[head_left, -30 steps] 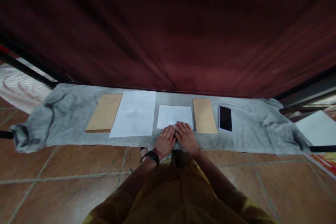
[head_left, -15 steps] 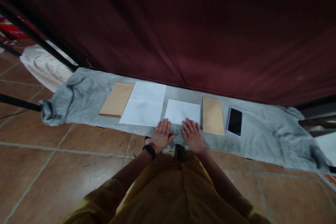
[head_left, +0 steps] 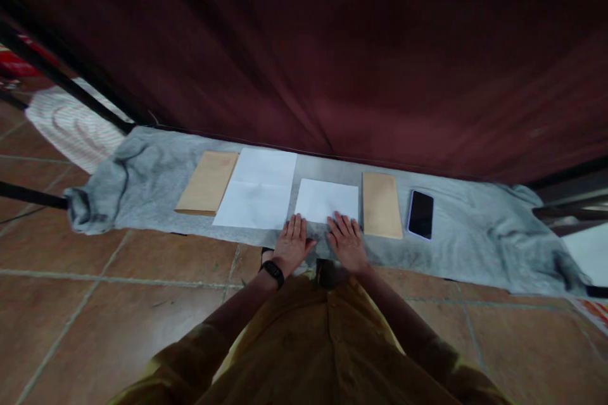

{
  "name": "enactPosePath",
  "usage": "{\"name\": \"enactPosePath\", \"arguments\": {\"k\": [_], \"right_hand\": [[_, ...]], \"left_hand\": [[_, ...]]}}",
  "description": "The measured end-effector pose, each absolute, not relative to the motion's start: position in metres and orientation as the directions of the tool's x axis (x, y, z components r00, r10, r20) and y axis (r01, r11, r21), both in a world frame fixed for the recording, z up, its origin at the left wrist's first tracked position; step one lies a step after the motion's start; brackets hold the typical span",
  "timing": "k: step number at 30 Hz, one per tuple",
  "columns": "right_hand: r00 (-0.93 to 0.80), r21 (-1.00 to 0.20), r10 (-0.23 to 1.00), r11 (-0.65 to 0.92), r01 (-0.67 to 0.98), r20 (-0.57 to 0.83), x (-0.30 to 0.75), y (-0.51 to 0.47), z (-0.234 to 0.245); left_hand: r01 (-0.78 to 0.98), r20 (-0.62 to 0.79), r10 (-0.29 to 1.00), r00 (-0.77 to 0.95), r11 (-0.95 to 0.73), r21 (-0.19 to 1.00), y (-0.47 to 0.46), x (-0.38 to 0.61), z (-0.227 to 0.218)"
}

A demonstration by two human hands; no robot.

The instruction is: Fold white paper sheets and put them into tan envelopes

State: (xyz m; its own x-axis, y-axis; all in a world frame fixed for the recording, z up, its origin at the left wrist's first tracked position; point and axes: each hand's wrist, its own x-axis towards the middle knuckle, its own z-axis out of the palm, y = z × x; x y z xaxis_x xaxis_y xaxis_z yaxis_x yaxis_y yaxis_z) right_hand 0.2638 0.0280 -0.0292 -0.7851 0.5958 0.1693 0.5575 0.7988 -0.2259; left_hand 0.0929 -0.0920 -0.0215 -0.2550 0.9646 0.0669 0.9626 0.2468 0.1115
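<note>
My left hand point(head_left: 291, 243) lies flat on the grey cloth, fingers out, its tips by the near corners of two white papers. My right hand point(head_left: 348, 242) is also flat, with fingertips at the near edge of the smaller folded-looking white sheet point(head_left: 327, 200). Neither hand grips anything. Left of that sheet lies a larger white sheet of paper point(head_left: 259, 190) with a crease across it. Beyond it, at the far left, is a stack of brown envelopes point(head_left: 207, 183). A single-looking brown envelope point(head_left: 381, 205) rests to the right of my right hand.
A phone point(head_left: 420, 214) with a pale purple edge lies right of the envelope. The grey cloth point(head_left: 479, 234) covers a narrow bench. Behind it hangs a dark red curtain point(head_left: 332, 63). Black metal bars point(head_left: 66, 82) and a striped cloth point(head_left: 71, 117) are at the left, above floor tiles point(head_left: 142, 310).
Both hands stay flat in about the same place. The view has shifted slightly, so the papers, envelopes and phone appear a little further left.
</note>
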Motion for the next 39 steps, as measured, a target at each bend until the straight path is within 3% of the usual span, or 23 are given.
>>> {"name": "enactPosePath", "arguments": {"k": [5, 10, 14, 21, 25, 29, 39], "right_hand": [[-0.821, -0.212, 0.548, 0.832, 0.513, 0.160, 0.273, 0.031, -0.027], [-0.850, -0.209, 0.507, 0.855, 0.475, 0.144, 0.283, 0.035, -0.027], [-0.846, -0.212, 0.506, 0.856, 0.471, 0.165, 0.284, 0.035, -0.028], [-0.827, -0.232, 0.533, 0.840, 0.491, 0.177, 0.282, 0.033, -0.029], [-0.828, -0.239, 0.529, 0.841, 0.484, 0.187, 0.283, 0.033, -0.029], [-0.827, -0.246, 0.527, 0.843, 0.478, 0.197, 0.283, 0.033, -0.029], [-0.832, -0.329, 0.521, 0.832, 0.446, 0.190, 0.285, 0.038, -0.028]], "left_hand": [[0.957, 0.120, 0.958, -0.261, 0.241, 0.162, -0.092, 0.087, -0.024], [0.866, 0.172, 0.900, -0.400, 0.311, 0.391, -0.077, 0.077, -0.026], [0.730, 0.113, 0.827, -0.551, 0.413, 0.544, -0.058, 0.069, -0.023], [0.641, 0.024, 0.770, -0.638, 0.513, 0.570, -0.039, 0.056, -0.010], [0.462, -0.057, 0.694, -0.717, 0.535, 0.707, -0.033, 0.054, -0.002], [0.303, -0.128, 0.633, -0.764, 0.526, 0.795, -0.029, 0.052, 0.003], [0.028, -0.230, 0.642, -0.732, 0.366, 0.930, -0.029, 0.060, 0.028]]}}
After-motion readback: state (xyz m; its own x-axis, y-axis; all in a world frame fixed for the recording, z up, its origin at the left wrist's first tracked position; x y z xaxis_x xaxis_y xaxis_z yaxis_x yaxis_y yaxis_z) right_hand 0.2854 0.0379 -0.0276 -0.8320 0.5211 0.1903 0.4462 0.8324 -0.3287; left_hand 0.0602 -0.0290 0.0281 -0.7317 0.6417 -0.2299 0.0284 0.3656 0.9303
